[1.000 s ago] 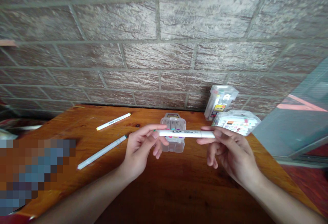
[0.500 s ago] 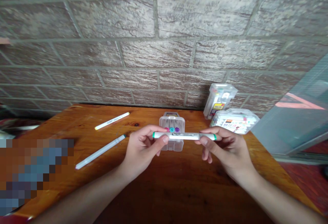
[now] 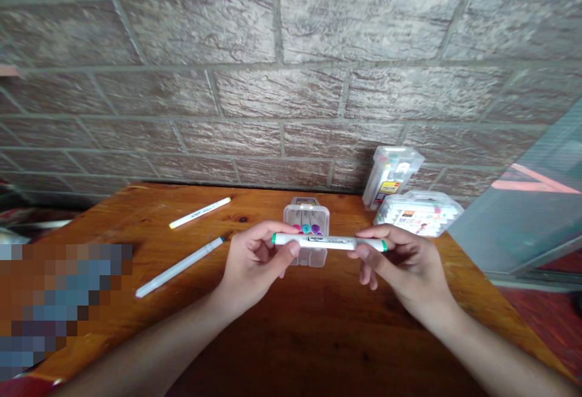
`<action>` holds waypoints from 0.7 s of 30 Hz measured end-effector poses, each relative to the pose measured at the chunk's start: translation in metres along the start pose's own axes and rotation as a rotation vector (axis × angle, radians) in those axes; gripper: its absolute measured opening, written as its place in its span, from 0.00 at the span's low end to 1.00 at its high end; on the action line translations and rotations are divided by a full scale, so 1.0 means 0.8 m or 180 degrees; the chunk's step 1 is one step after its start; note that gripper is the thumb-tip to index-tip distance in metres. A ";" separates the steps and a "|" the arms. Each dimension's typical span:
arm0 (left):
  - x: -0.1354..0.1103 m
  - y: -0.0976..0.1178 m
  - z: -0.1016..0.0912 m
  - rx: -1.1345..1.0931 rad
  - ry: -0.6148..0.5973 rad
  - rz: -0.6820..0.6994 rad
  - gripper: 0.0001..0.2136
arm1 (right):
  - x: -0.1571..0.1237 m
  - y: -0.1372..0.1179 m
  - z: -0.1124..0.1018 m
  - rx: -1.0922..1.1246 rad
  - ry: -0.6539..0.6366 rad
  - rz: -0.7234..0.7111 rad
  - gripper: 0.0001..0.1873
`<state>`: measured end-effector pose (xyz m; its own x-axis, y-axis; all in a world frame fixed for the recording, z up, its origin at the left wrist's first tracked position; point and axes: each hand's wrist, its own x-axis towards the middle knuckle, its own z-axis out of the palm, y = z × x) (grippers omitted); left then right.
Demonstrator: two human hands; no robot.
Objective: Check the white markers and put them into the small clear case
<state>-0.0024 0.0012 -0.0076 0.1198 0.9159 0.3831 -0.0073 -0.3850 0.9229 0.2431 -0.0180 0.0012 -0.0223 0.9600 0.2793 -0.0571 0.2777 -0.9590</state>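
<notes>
A white marker pen [image 3: 330,242] with green ends is held level between my two hands, its printed label facing me. My left hand [image 3: 254,257] pinches the left end between thumb and fingers. At the other end, the thumb and fingers of my right hand [image 3: 402,263] close on the barrel near the green tip. Just behind the marker lies an open clear plastic case [image 3: 313,257], with pink, teal and purple-ended markers [image 3: 307,220] in it; the held marker hides part of the case.
On the left of the wooden table [image 3: 291,336] lie a yellow-ended marker [image 3: 200,213] and a grey-white marker [image 3: 179,268]. Back right, a tall clear marker case [image 3: 391,176] stands beside a wider case [image 3: 418,215]. A brick wall [image 3: 245,94] rises behind the table.
The marker's right end has tipped very slightly downward. Both hands keep the same grip, and the whole view has shifted a little.
</notes>
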 end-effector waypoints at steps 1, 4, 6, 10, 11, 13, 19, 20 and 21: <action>0.000 0.000 0.000 -0.0004 -0.0012 -0.0001 0.09 | 0.000 0.001 -0.001 0.0014 -0.0049 -0.0029 0.13; 0.001 0.002 0.001 -0.0019 -0.0015 0.0020 0.07 | -0.002 0.001 0.001 0.0029 -0.0002 -0.0004 0.12; 0.002 0.004 0.003 -0.0036 0.0007 0.0087 0.05 | -0.004 -0.001 0.003 0.0004 0.0098 0.0071 0.12; 0.003 0.007 0.007 -0.0092 -0.0009 0.0107 0.05 | -0.006 -0.005 0.007 -0.0061 0.0126 0.0150 0.13; 0.003 0.007 0.006 -0.0096 -0.0017 0.0073 0.05 | -0.006 -0.006 0.007 -0.0072 0.0125 0.0157 0.13; 0.002 0.007 0.005 -0.0086 -0.0017 0.0023 0.05 | -0.005 -0.007 0.006 -0.0087 0.0105 0.0166 0.13; 0.000 0.003 0.000 0.0027 0.0006 -0.0055 0.09 | -0.003 -0.006 0.004 -0.0036 0.0094 0.0147 0.13; 0.000 0.002 -0.001 0.0039 0.0006 -0.0067 0.09 | -0.002 -0.005 0.003 -0.0025 0.0082 0.0139 0.13; -0.001 0.001 -0.001 0.0033 0.0006 -0.0069 0.10 | -0.001 -0.004 0.002 -0.0022 0.0045 0.0126 0.13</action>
<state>-0.0033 0.0003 -0.0069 0.1180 0.9243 0.3630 0.0058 -0.3662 0.9305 0.2420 -0.0200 0.0040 -0.0102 0.9706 0.2403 -0.0497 0.2395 -0.9696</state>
